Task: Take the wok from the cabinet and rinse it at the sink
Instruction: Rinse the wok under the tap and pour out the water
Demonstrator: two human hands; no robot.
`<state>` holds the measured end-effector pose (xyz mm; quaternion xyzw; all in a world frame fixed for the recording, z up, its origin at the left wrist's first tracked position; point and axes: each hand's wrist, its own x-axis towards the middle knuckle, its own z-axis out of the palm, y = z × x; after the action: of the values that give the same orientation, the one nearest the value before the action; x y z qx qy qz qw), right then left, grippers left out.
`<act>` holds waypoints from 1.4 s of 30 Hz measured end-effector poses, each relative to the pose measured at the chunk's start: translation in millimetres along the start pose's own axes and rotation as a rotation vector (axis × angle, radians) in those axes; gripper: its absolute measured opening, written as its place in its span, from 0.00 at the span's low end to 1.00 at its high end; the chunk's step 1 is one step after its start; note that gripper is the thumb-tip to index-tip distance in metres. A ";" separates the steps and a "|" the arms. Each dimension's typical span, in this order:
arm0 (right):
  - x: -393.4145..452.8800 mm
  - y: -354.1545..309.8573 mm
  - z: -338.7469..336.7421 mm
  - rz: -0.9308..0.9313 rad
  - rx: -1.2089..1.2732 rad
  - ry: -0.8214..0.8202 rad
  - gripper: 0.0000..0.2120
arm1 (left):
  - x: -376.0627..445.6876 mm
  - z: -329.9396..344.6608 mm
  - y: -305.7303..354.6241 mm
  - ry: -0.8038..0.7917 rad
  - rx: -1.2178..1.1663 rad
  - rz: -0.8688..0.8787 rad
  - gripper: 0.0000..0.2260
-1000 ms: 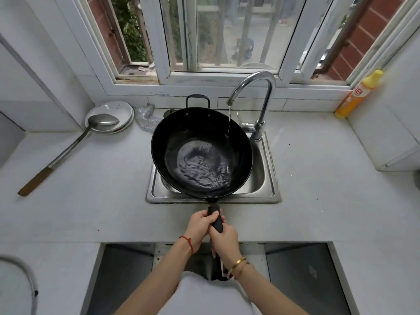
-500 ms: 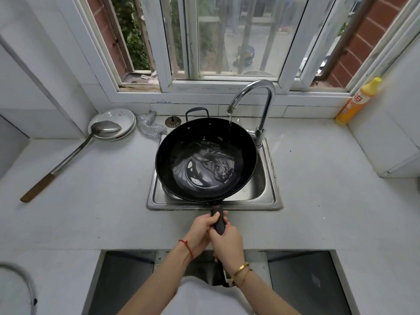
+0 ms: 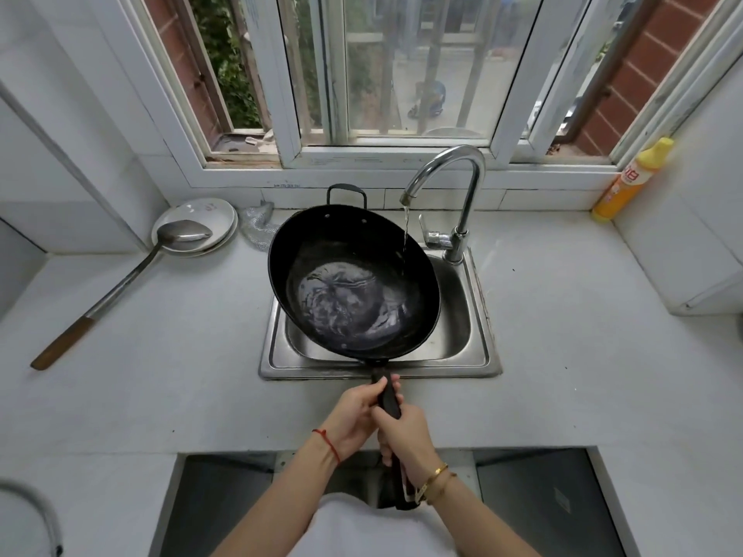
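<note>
just over the steel sink (image 3: 480,357) hung the black wok (image 3: 354,283), tilted so its far rim leaned away from the tap and out past the sink's edge on that side. a thin stream ran down from the curved chrome tap (image 3: 450,174), which stood at the sink's back corner, and struck the wok's inner wall near the rim; water lay rippled and shining in the wok's bottom. a small loop handle stood up on the wok's far rim, and its long dark handle (image 3: 389,400) reached back over the sink's front edge toward the person. the left hand (image 3: 356,416) was wrapped around that handle just in front of the sink, a red string at the wrist, and the right hand (image 3: 404,434) was closed on the same handle directly behind it, touching the left, with gold bangles at the wrist. off to the wok-ward side of the sink, on the pale counter (image 3: 583,355), a metal ladle (image 3: 120,283) with a wooden grip lay with its bowl resting in a white plate (image 3: 217,213), and a crumpled silver scourer (image 3: 257,227) sat between plate and wok. well apart on the tap's side of the sink, a yellow bottle (image 3: 631,180) stood against the window frame.
</note>
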<state>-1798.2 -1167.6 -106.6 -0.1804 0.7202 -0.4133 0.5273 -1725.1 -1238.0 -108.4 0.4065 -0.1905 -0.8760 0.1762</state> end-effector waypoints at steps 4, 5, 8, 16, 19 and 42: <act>5.8 -3.1 2.0 0.119 0.101 -0.118 0.12 | 0.4 -2.6 3.9 0.010 -0.011 -0.012 0.13; 6.8 -3.7 2.8 0.137 0.124 -0.146 0.12 | 0.6 -3.8 4.7 0.014 -0.012 -0.008 0.13; 9.9 -4.1 5.8 0.172 0.170 -0.218 0.14 | 0.3 -8.1 8.3 0.017 -0.023 0.000 0.12; 19.4 -12.9 20.6 0.222 0.246 -0.323 0.21 | 5.3 -10.5 15.3 0.133 0.034 0.131 0.07; 25.6 -12.7 22.5 0.237 0.277 -0.381 0.24 | 6.3 -12.3 15.9 0.205 0.164 0.188 0.09; 52.9 9.3 21.5 0.408 0.738 -0.822 0.22 | 6.1 -16.9 11.5 0.295 0.142 0.234 0.12</act>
<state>-1797.0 -1207.7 -148.4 0.0119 0.2853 -0.4230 0.8599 -1713.9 -1254.0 -116.9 0.5171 -0.2700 -0.7648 0.2736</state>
